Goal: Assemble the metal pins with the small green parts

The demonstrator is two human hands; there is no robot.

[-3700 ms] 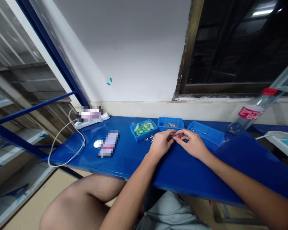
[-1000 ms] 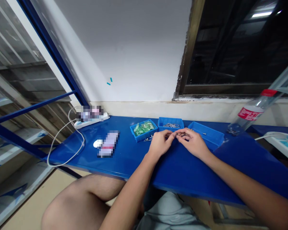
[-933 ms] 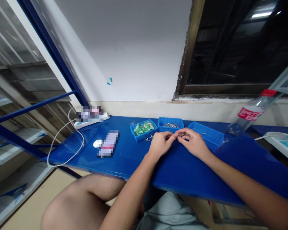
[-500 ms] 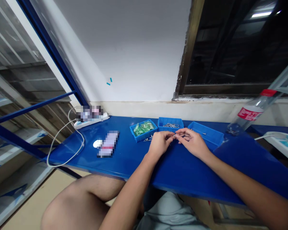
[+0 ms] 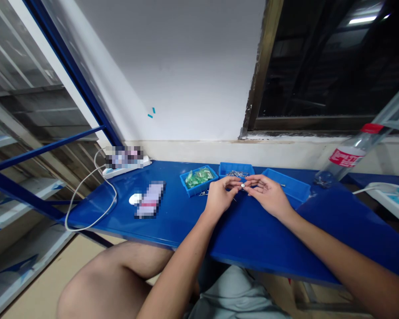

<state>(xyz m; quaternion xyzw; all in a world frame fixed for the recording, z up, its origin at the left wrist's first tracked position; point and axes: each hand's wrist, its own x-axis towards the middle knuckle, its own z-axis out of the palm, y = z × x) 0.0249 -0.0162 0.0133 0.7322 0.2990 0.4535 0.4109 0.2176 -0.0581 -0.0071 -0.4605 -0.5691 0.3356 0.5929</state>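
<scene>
Over the blue table, my left hand [image 5: 220, 194] is pinched around a thin metal pin [image 5: 234, 199], whose end pokes out below the thumb. My right hand [image 5: 265, 192] faces it, thumb and forefinger closed at a small pale round piece [image 5: 242, 185] between the two hands. Whether that piece is joined to the pin I cannot tell. Behind the hands is a blue bin [image 5: 236, 168] of loose silver pins. A bin with green-looking pieces [image 5: 199, 177] lies to the left, and a wider blue bin [image 5: 295, 188] with a small piece inside is partly hidden by my right hand.
A few metal pins [image 5: 203, 193] lie by the left bin. A blurred flat object [image 5: 150, 199] and a white disc [image 5: 134, 199] are farther left. A power strip [image 5: 128, 167] with a looping cable sits at the back left. A plastic bottle [image 5: 344, 157] stands at the right.
Both hands have lifted and turned a little. The pale round piece between the fingertips now shows more plainly, as does the pin's end below my left thumb.
</scene>
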